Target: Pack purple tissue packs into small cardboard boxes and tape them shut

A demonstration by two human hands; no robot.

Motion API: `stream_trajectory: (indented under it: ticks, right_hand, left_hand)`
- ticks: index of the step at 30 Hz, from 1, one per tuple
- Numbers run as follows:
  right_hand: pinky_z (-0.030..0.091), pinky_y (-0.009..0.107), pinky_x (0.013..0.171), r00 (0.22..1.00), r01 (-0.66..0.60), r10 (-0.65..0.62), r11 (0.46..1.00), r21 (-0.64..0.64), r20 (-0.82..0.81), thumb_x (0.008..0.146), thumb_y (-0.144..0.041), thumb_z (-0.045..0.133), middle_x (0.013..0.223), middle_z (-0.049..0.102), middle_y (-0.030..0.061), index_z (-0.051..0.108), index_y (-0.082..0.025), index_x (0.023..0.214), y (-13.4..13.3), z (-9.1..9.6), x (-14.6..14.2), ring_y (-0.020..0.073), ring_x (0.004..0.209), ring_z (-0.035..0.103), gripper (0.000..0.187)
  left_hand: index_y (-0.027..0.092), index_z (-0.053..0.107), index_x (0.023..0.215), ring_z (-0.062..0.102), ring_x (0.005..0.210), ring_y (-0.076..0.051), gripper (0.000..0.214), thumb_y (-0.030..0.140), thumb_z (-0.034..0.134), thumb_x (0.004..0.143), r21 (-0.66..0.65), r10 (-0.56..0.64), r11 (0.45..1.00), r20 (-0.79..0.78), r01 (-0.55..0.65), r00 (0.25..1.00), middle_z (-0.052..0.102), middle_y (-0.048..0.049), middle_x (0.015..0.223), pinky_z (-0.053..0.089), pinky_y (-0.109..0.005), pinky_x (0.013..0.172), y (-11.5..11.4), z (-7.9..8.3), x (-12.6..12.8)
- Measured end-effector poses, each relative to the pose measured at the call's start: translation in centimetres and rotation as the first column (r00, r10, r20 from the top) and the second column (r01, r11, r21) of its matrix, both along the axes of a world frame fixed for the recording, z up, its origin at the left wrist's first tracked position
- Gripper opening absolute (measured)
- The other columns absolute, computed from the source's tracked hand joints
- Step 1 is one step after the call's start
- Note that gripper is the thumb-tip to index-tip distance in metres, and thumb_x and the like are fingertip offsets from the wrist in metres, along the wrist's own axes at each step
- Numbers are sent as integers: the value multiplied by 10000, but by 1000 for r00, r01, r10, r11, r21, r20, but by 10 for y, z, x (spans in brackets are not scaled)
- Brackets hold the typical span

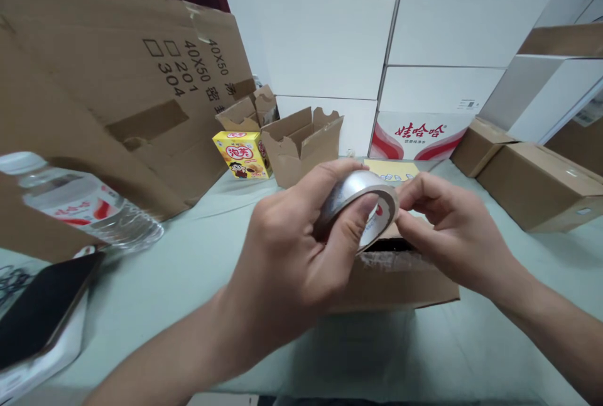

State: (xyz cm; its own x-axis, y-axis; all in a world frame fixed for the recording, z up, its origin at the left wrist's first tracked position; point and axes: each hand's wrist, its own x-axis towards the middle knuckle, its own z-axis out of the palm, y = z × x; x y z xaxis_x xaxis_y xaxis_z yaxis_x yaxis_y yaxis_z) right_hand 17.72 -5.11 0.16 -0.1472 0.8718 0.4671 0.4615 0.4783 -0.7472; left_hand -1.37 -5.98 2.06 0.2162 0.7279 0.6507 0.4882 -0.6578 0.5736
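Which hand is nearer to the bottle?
Left. The left hand, gripping the tape roll, is to the right of the bottle, apart from it; the right hand is farther right, fingers at the roll's right edge.

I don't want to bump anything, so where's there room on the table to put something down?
Bare green table shows between the water bottle and the left hand, and between the right hand and the brown boxes. It's crowded under the hands, where a carton sits, and behind them, with the yellow box and open box.
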Motion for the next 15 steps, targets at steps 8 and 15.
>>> stream_trajectory:
  ticks: [8, 15]
  right_hand:
    - [448, 231, 546, 995, -92, 96, 987, -133, 24, 831, -198, 572, 705, 621, -12, 542, -208, 717, 1, -22, -3, 118, 627, 568, 117]
    - [386, 240, 555, 974, -22, 56, 988, -151, 221, 804, -169, 542, 651, 598, -26, 515, -206, 694, 11, -41, 3, 118, 599, 517, 119]
  left_hand:
    - [183, 651, 1225, 711, 809, -223, 360, 353, 552, 923, -87, 39, 995, -156, -53, 987, 751, -56, 957, 512, -265, 670, 5, -12, -2]
    - [170, 636, 1171, 685, 859, -233, 353, 395, 538, 917, -240, 17, 969, -145, -52, 989, 733, -84, 1041, 500, -294, 735, 18, -35, -2]
